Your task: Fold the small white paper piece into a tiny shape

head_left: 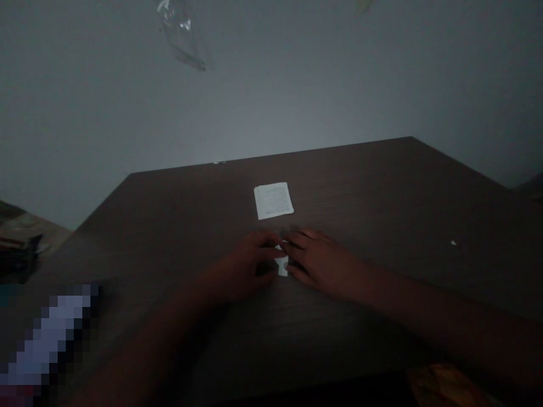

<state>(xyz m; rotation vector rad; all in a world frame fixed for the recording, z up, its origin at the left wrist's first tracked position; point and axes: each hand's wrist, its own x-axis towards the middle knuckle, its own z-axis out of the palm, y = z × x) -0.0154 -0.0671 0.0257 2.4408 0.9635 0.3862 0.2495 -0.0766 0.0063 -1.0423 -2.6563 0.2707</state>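
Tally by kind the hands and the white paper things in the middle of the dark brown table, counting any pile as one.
Bare hands, left hand and right hand: 2
Squarish white printed paper pile: 1
Small white paper-like piece between the hands: 1
Total: 4

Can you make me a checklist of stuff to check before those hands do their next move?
1. Hands at the small white piece: ok. The left hand and right hand are on either side of it.
2. Firm hold on it: cannot tell. Fingers hide part of it.
3. Printed paper out of the way: ok. It lies beyond the hands, apart from them.
4. Table free of loose bits: not ok. A tiny white scrap lies off to the right.
5. Bright light: not ok. The picture is dim.
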